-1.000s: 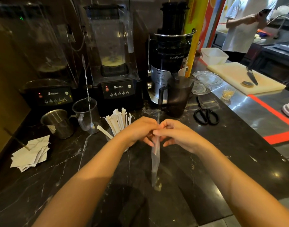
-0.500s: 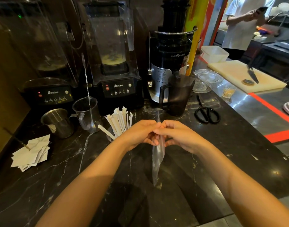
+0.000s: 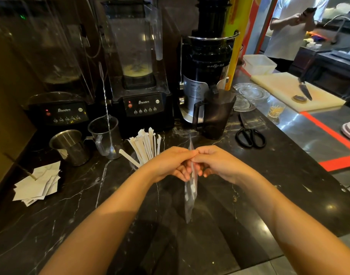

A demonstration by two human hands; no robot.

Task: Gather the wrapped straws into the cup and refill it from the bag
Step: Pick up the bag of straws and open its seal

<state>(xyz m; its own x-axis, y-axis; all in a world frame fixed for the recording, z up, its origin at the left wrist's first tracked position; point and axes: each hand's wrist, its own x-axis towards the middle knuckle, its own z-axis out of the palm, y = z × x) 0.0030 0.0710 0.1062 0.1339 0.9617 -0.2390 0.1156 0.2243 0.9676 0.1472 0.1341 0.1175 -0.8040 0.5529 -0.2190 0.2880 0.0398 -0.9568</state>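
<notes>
Left hand (image 3: 171, 162) and right hand (image 3: 217, 162) both pinch the clear bag (image 3: 190, 192) hanging above the counter (image 3: 259, 175), with the straw-filled cup (image 3: 135, 164) at their ten o'clock.

Dim foreground, bright background, wide-angle edge distortion

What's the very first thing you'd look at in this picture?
Right in the middle, the left hand and right hand pinch the top of a clear plastic bag that hangs down over the black marble counter. Just behind the left hand, white wrapped straws fan out of a clear cup. At the back stand two black blenders and a tall juicer.
</notes>
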